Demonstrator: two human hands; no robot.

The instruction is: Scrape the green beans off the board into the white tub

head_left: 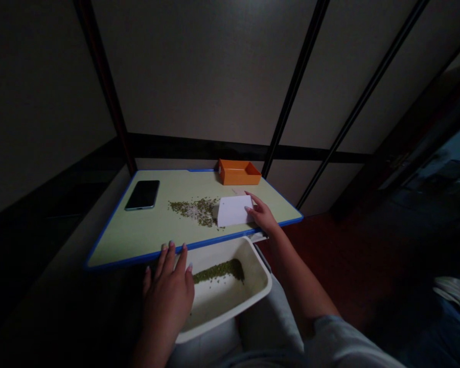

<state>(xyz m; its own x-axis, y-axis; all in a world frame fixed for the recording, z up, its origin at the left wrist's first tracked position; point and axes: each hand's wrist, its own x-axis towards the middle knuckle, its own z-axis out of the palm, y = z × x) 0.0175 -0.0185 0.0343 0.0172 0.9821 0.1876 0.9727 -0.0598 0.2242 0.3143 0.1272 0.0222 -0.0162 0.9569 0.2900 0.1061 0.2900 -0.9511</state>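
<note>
My right hand [264, 216] grips a white card [234, 210] between thumb and fingers. The card's left edge stands at a scattered pile of small green dried bits [203, 210] with some pale grains among them. My left hand [171, 286] lies with fingers stretched out and apart over the left rim of a cream plastic basin [222, 312]. Its fingertips reach the table's blue front edge. Inside the basin, more green bits [224, 271] lie in a band along the far side. The basin sits over my lap, just below the table edge.
A pale green table [138, 240] with blue edging stands against a panelled wall [199, 71]. On it are a dark-screened phone [143, 194] at the left and an orange open box [239, 176] at the back right. Dark red floor [329, 255] lies to the right.
</note>
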